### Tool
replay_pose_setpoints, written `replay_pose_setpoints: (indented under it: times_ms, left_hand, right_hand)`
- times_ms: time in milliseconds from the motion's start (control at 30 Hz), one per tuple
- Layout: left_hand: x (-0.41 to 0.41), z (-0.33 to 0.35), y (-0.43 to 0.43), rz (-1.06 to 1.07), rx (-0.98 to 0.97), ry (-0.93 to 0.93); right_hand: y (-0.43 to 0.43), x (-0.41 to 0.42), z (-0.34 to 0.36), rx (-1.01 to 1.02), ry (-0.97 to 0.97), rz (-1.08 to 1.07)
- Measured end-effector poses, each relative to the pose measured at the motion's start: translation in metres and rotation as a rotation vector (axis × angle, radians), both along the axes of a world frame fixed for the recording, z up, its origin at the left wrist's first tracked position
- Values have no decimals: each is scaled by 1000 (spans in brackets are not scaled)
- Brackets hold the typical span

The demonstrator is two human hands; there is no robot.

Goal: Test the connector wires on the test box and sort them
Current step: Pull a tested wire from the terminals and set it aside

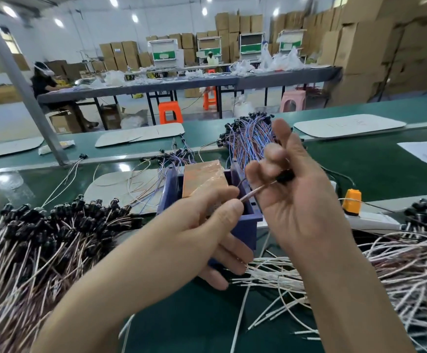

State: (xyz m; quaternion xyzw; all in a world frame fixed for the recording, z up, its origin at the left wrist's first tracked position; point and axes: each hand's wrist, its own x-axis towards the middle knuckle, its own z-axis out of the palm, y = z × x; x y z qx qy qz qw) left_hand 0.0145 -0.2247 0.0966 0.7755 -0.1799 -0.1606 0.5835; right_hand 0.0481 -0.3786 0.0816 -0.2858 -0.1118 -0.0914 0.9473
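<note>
On the left of the green surface point(202, 319) lies a thick heap of brownish wires point(41, 245) with black connector heads, far too many to count. The left hand point(202, 230) pinches the bare end of one connector wire point(255, 191) between thumb and forefinger, its other fingers curled low against the front of the test box point(244, 233). There is one such box, purple-blue, with one orange-wrapped block point(204, 178) set in it. The single wire spans the gap just above the box's right wall to the right hand point(299, 207), whose fingers are wrapped round the black connector head point(286, 175). It looks feather-light and limp, so it will likely sag or whip unless both ends are held; the thin lead would probably kink or pull from its joint if tugged. The head is the rigid part and the better place to grip, with the stripped tip held only lightly. Behind stands one bundle of blue-and-red wires point(250, 138), with a thin scatter point(174, 156) to its left. On the right spreads a third big heap of white wires point(375, 266) — again uncountable — beside one white power strip point(375, 221) carrying one orange plug point(351, 201).
</note>
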Motion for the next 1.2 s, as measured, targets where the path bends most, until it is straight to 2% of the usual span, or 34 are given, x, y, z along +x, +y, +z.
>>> replay_pose_setpoints:
  times_ms: [67, 133, 400, 533, 733, 900, 967, 1100, 1200]
  left_hand:
    - [3, -4, 0, 57, 29, -2]
    - [8, -6, 3, 137, -21, 15]
    - [26, 2, 20, 444, -567, 29]
    - [25, 9, 26, 528, -714, 5]
    - [25, 6, 24, 461, -614, -127]
    - [25, 1, 23, 348, -474, -256]
    - [25, 0, 21, 356, -457, -297]
    - [25, 1, 20, 357, -460, -350]
    - [24, 3, 20, 319, -422, -358]
  right_hand:
    - [-7, 0, 2, 128, 10, 48]
    - [-14, -2, 2, 128, 27, 60]
    - [-21, -9, 0, -134, 26, 226]
    - [-10, -8, -1, -329, 102, 292]
    - [15, -7, -14, -694, 175, 240]
    - [23, -8, -17, -890, 79, 219]
    - [25, -9, -17, -921, 13, 211]
    - [29, -9, -18, -832, -101, 192]
    - [29, -7, -21, -903, -142, 102]
